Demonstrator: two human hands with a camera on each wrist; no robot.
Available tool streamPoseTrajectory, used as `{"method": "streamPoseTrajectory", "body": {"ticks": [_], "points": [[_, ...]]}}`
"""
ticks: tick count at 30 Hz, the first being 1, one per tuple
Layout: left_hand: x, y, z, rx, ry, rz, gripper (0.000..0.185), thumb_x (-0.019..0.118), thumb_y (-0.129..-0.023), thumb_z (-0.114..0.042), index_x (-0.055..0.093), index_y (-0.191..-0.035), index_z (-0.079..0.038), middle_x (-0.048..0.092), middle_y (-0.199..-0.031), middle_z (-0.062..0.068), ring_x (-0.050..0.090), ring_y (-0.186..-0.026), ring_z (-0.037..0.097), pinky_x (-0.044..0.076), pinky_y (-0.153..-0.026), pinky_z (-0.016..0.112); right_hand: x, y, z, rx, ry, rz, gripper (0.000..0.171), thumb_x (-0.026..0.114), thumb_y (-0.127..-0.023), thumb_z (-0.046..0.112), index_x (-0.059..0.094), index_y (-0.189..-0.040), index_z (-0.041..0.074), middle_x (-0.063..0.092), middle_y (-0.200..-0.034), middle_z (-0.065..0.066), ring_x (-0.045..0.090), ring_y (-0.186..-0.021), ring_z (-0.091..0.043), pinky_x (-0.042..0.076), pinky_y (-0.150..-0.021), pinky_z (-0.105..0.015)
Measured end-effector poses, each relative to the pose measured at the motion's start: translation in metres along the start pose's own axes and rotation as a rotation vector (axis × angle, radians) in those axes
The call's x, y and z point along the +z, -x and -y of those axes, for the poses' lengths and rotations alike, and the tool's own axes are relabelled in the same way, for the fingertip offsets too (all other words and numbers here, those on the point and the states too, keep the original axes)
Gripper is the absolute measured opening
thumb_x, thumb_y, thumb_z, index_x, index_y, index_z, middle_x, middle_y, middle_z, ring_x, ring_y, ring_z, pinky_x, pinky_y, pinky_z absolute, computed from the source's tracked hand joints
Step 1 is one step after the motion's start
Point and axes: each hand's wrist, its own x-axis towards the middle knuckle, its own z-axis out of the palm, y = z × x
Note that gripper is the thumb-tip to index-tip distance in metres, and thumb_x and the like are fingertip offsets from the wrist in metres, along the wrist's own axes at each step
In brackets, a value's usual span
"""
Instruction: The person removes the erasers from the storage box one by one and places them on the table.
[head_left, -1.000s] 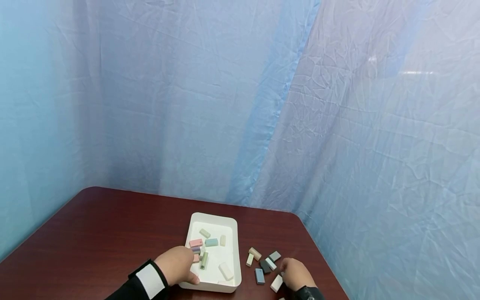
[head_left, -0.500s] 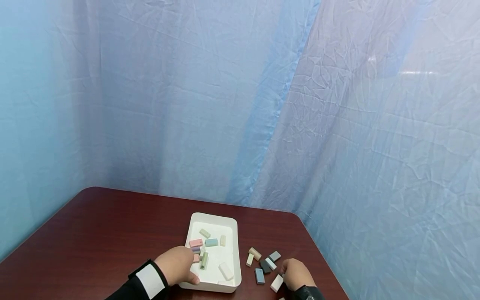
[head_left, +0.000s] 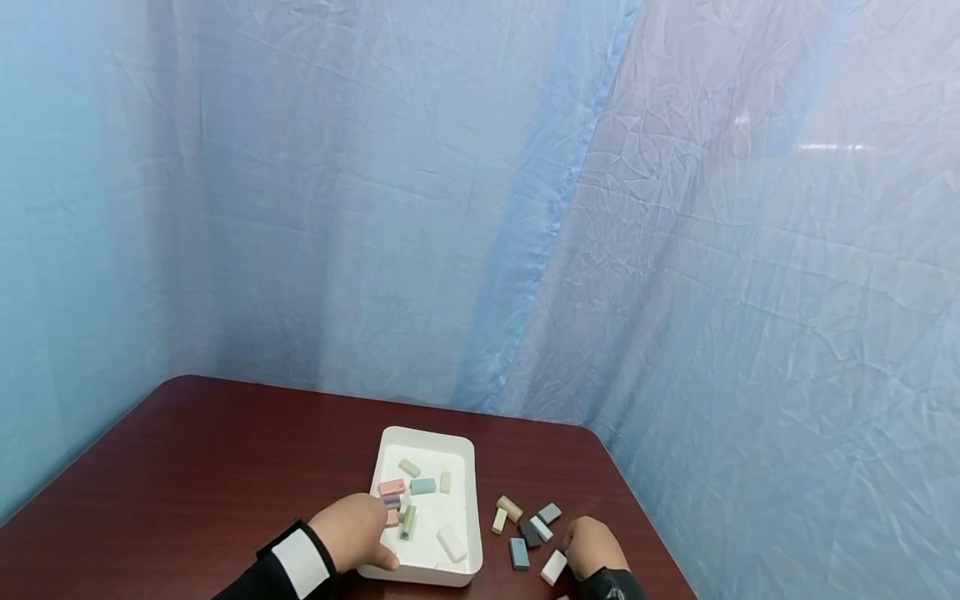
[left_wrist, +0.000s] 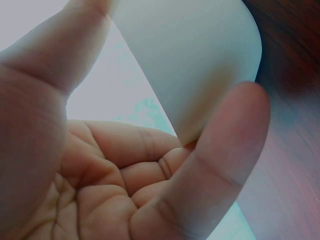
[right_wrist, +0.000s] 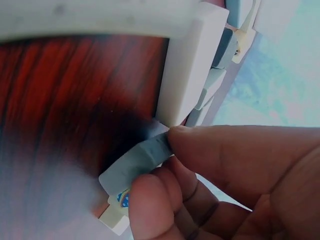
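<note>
White tray (head_left: 465, 454) is sitting mid-counter (head_left: 225, 467) already holding about eight erasers (head_left: 423, 485), while the left hand (head_left: 352, 529) is gripping its near rim and the right hand (head_left: 592, 546) is pinching a grey eraser (right_wrist: 135, 162), six more waiting at its 10 o'clock.

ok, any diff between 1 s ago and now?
Little. The right hand drew back slightly toward the near table edge, beside the white block; the right wrist view shows it pinching a grey block. The left hand kept its grip on the white tray. The blocks in the tray and the loose blocks on the table lie as before.
</note>
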Motion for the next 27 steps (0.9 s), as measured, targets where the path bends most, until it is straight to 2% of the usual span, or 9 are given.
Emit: {"method": "streamPoseTrajectory", "body": {"ticks": [3,7,10,12,14,17,19,23,27], "points": [[0.000,0.000,0.000,0.002,-0.001,-0.001,0.046,0.080,-0.066,-0.053,0.065,-0.065,-0.009,0.052,-0.060,0.000,0.041,-0.054,0.015,0.038,-0.059,0.032,0.000,0.002,0.000,-0.013,0.004,-0.021,0.024,0.062,-0.076,-0.011,0.066,-0.070,0.012,0.059,-0.069,-0.001,0.044,-0.061,-0.015,0.037,-0.056,-0.032],[0.000,-0.001,0.001,0.011,-0.004,-0.003,0.047,0.080,-0.065,-0.053,0.066,-0.066,-0.009,0.055,-0.061,0.001,0.041,-0.055,0.015,0.038,-0.060,0.032,0.003,0.007,0.006,-0.057,-0.038,-0.082,0.036,0.061,-0.079,-0.005,0.046,-0.054,0.017,0.034,-0.052,0.004,0.027,-0.051,-0.014,0.028,-0.050,-0.033],[0.001,-0.001,0.001,0.013,-0.009,-0.003,0.047,0.080,-0.065,-0.053,0.066,-0.066,-0.009,0.055,-0.061,0.001,0.041,-0.055,0.015,0.038,-0.060,0.032,0.003,0.009,0.018,-0.099,-0.101,-0.110,0.039,0.058,-0.083,0.006,0.037,-0.054,0.021,0.023,-0.052,0.005,0.020,-0.049,-0.014,0.023,-0.049,-0.033],[0.001,-0.002,0.001,0.011,-0.009,-0.001,0.047,0.080,-0.065,-0.053,0.066,-0.067,-0.009,0.055,-0.061,0.001,0.041,-0.055,0.015,0.038,-0.060,0.032,0.000,0.012,0.030,-0.134,-0.147,-0.088,0.027,0.059,-0.087,0.016,0.051,-0.062,0.018,0.038,-0.055,0.006,0.032,-0.049,-0.013,0.030,-0.049,-0.034],[0.000,-0.002,0.001,0.005,-0.005,0.003,0.046,0.080,-0.065,-0.053,0.066,-0.067,-0.009,0.054,-0.061,0.000,0.041,-0.055,0.015,0.038,-0.060,0.032,-0.003,0.015,0.045,-0.163,-0.177,-0.070,0.017,0.060,-0.089,0.027,0.064,-0.079,0.013,0.054,-0.067,0.003,0.044,-0.055,-0.013,0.036,-0.052,-0.034],[0.000,-0.002,0.001,0.000,0.000,0.007,0.047,0.081,-0.065,-0.053,0.066,-0.069,-0.008,0.055,-0.063,0.001,0.042,-0.056,0.015,0.038,-0.060,0.032,-0.003,0.022,0.068,-0.217,-0.239,-0.010,0.045,0.063,-0.087,0.043,0.064,-0.115,0.007,0.065,-0.087,-0.005,0.055,-0.062,-0.016,0.043,-0.056,-0.037],[0.000,-0.002,0.000,0.000,-0.004,0.008,0.047,0.080,-0.065,-0.053,0.067,-0.070,-0.008,0.056,-0.064,0.001,0.042,-0.056,0.014,0.039,-0.061,0.032,0.003,0.026,0.082,-0.256,-0.263,0.027,0.064,0.066,-0.084,0.049,0.057,-0.127,0.003,0.064,-0.085,-0.007,0.056,-0.059,-0.017,0.043,-0.055,-0.036],[-0.001,-0.001,0.000,0.005,-0.003,0.007,0.046,0.081,-0.065,-0.052,0.066,-0.069,-0.008,0.056,-0.063,0.001,0.042,-0.056,0.015,0.039,-0.061,0.032,0.024,0.029,0.100,-0.329,-0.352,0.139,0.078,0.071,-0.081,0.047,0.047,-0.134,-0.005,0.063,-0.079,-0.009,0.059,-0.053,-0.020,0.046,-0.050,-0.036],[-0.002,0.000,0.000,0.014,0.012,-0.003,0.046,0.082,-0.065,-0.051,0.066,-0.069,-0.008,0.056,-0.063,0.001,0.043,-0.056,0.014,0.039,-0.061,0.032,0.038,0.024,0.114,-0.344,-0.399,0.212,0.082,0.076,-0.077,0.044,0.045,-0.135,-0.005,0.067,-0.104,-0.017,0.066,-0.075,-0.024,0.052,-0.058,-0.040]]}}
